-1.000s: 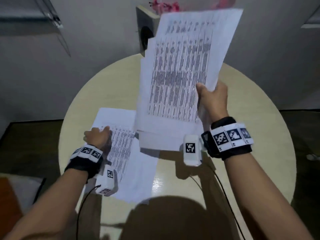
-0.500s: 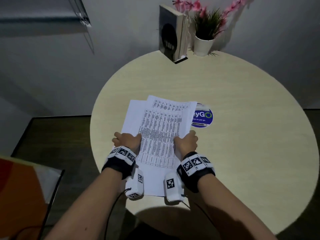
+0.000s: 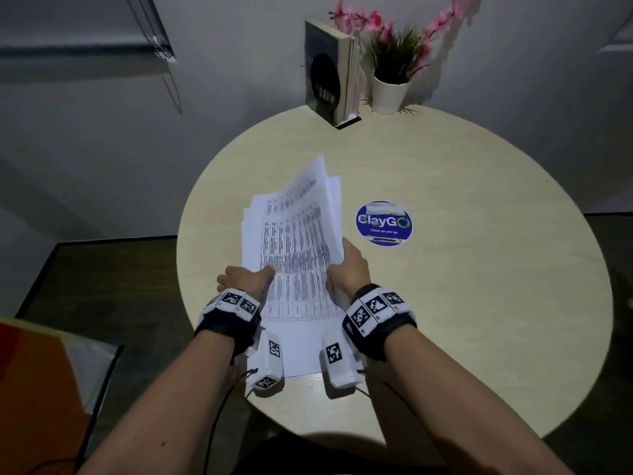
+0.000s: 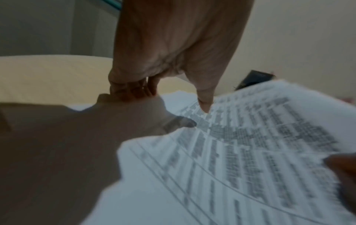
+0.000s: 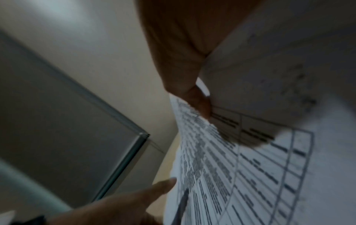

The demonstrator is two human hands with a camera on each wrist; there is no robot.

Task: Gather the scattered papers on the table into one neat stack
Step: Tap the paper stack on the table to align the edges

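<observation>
The round table point(image 3: 479, 303) carried everything, pale wood under dim light. On its near left part lay the papers point(image 3: 294, 255), printed with tables, gathered in one loose pile whose edges did not line up. The pile's right side was lifted and tilted up off the table, with the far corners fanned apart, while its left and near parts lay flat.

At the table's far edge a book point(image 3: 329, 84) stood upright, and just beside it on the right stood a plant point(image 3: 394, 77) in a white pot with pink flowers. A round blue sticker point(image 3: 383, 223) lay flat on the table, near the papers' right edge but apart from them.

The right hand point(image 3: 349, 269) gripped the pile's right edge, thumb on top and fingers curled beneath, holding that side raised. The left hand point(image 3: 246, 281) was at the pile's left edge, its thumb point(image 4: 204, 97) pressing down on the top sheet and its fingers curled against the table beside the sheets.
</observation>
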